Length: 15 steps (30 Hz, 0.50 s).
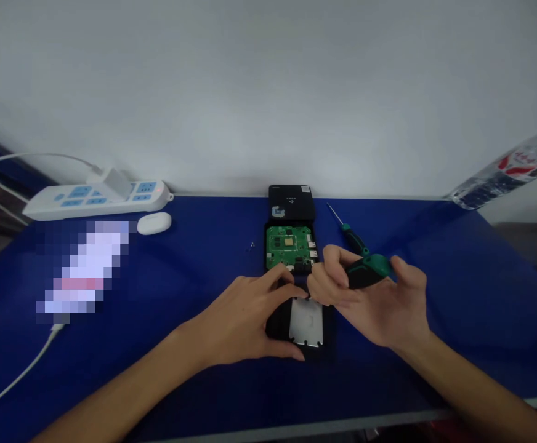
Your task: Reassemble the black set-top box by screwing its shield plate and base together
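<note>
A black case part with a silver metal plate (306, 321) lies on the blue table. My left hand (245, 317) grips this part, its thumb at the near edge and its fingers at the far side. My right hand (374, 295) is closed around a green and black screwdriver handle (369, 271), beside the plate's upper right corner; the tool's tip is hidden. Just beyond the hands sits an open black case with a green circuit board (287, 246). Behind it is a black square cover (290, 203) with stickers.
A second screwdriver (351, 237) lies behind my right hand. Tiny screws (252, 245) are left of the board. At left are a power strip (97, 200), a white case (154, 223) and a blurred phone (88, 264) on a cable. A bottle (508, 169) leans at right.
</note>
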### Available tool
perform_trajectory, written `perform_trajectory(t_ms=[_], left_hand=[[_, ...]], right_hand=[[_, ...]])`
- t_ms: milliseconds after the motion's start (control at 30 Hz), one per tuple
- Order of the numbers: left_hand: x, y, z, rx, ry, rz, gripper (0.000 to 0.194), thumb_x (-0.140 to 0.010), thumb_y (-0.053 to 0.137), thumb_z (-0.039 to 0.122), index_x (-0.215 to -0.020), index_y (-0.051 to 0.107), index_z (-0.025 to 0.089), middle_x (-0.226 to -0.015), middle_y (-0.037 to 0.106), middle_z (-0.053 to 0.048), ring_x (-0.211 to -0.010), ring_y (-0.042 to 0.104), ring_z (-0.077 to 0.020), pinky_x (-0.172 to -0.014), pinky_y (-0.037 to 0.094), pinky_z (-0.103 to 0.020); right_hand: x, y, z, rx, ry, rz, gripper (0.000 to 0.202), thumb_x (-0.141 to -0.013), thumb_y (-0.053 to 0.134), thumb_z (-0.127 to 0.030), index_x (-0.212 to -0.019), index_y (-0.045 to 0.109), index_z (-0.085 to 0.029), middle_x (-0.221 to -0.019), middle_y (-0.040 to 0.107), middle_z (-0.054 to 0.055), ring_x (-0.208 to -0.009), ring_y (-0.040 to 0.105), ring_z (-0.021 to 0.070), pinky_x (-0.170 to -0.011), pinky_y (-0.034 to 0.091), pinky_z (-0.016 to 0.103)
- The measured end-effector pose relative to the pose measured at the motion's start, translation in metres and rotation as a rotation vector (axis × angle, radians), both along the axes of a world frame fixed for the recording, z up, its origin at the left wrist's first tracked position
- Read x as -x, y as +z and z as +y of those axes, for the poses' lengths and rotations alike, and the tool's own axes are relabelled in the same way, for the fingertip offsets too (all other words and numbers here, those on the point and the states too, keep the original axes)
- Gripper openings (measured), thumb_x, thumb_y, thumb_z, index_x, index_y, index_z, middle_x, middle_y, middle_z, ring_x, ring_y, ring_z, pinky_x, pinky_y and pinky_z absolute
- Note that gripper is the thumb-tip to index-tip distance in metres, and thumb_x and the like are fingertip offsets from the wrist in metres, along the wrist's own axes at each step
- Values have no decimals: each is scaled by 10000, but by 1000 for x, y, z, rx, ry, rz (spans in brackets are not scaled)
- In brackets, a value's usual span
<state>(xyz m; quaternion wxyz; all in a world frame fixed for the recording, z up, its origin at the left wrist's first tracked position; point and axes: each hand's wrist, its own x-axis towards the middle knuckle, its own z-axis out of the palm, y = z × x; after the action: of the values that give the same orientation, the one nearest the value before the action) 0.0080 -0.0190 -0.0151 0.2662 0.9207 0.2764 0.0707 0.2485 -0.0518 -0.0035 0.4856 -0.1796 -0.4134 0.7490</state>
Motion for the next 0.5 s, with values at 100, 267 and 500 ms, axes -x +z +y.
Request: perform_trajectory(t_ms=[100,267,500], left_hand=[[1,-1,0,-3,0,6,804,-829,886,696,-1475,625,296,-1381,643,-67,-1013,768,-284,-701,551,-390],[0,1,0,3,-3,0,799,-828,892,688,-1474,628,299,-1379,649,-81,-1039,765,-291,-718,554,-378],[0,3,1,14,-6,5,787,-835,888,683,-1474,629,304,-1380,649,-88,-1061,763,-306,-750,571,-397]], right_hand=[[0,1,0,27,11,18,520,-926,701,-727,-929,547,-230,-680,349,-57,-611,230,169,-650,250,352],[2,-2,1,-2,-3,-4,584,-1035,534,-765,-830,588,-221,-651,355,-42,-595,259,176,-639,248,362],[4,-3,3,-22,-28,-23,723,-1051,426,-856,-723,568,-228,-658,363,-20,-610,289,190,-642,254,378]])
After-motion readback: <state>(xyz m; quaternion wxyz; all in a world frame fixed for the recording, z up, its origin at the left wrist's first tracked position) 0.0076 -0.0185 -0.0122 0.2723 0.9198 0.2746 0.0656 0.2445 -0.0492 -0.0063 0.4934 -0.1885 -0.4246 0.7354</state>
